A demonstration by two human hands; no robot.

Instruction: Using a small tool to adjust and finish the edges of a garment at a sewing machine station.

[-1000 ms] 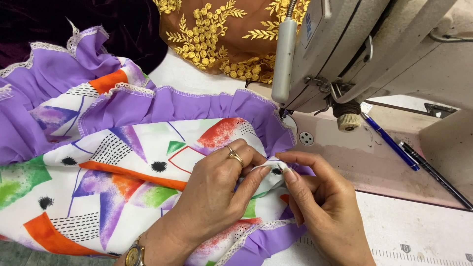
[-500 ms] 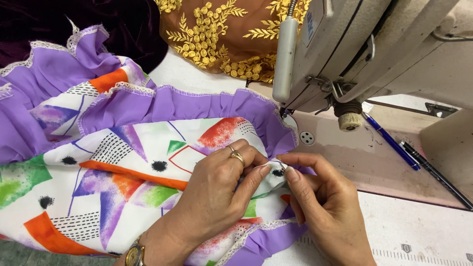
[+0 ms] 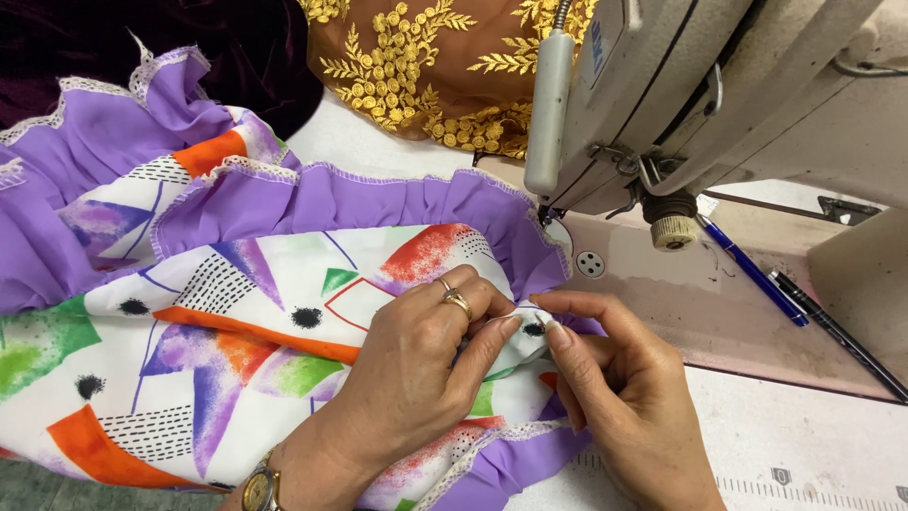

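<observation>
— Moved since a second ago? Hardly: both hands kept at the same fold, fingertips drawn a touch closer together.

— Left hand (image 3: 416,378)?

— Pinched shut on the printed fabric (image 3: 236,322), thumb and forefinger gripping a small white fold; ring on one finger, wristwatch (image 3: 257,490) at the bottom edge.

— Right hand (image 3: 615,397)?

— Closed on the same fold from the other side, fingertips meeting the left's.

— And the cloth itself?

— Spread across the table left of the sewing machine (image 3: 681,104), purple ruffle (image 3: 378,203) along its edge reaching just beside the needle area. Brown gold-embroidered cloth (image 3: 426,66) behind. Blue pen (image 3: 752,270) and black pen (image 3: 832,331) lying on the machine bed, well apart from the hands.
</observation>
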